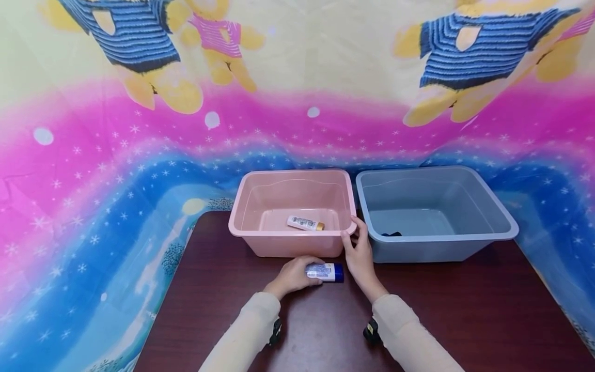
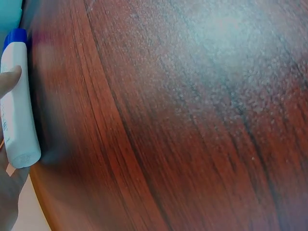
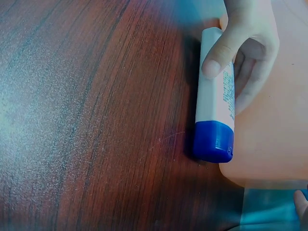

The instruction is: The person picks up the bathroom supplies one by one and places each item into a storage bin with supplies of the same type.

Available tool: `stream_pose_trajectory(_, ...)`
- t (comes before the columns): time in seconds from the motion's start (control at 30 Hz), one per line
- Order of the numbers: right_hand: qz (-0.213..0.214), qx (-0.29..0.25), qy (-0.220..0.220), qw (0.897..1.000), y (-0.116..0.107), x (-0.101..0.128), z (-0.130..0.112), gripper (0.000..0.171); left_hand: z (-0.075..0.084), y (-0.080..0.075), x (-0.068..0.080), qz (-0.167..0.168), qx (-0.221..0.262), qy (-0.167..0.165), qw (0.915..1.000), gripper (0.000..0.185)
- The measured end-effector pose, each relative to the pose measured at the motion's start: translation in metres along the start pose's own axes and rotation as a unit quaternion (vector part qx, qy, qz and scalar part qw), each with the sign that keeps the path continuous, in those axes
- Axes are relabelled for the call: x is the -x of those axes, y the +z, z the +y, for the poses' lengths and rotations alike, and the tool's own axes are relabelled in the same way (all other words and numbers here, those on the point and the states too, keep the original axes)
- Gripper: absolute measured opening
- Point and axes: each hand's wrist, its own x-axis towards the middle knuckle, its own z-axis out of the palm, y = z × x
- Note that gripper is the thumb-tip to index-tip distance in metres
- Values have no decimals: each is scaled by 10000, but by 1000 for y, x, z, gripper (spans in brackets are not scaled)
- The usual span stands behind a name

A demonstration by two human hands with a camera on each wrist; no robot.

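Note:
A white tube with a blue cap lies on the dark wooden table, just in front of a pink basin. My left hand grips the tube, thumb on one side and fingers on the other. In the right wrist view the left hand holds the tube against the pink basin's wall. The left wrist view shows the tube at the left edge. My right hand grips the pink basin's front right rim. A second small tube lies inside the pink basin.
A grey-blue basin stands right beside the pink one, with a small dark object in its front left corner. A colourful cloth hangs behind and drapes over the table's left and right sides.

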Motion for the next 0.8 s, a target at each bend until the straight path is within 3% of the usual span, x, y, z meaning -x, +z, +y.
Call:
stream_pose_trajectory(0.33,-15,-19,22,10000,0,-1,-1,48,0,4,-3,-62,-98,-18,9999,57)
stream_pose_trajectory(0.8,18,-38,-24,10000,0,1,-2,50,-1,7,-3,50,-65,93,9999,54)
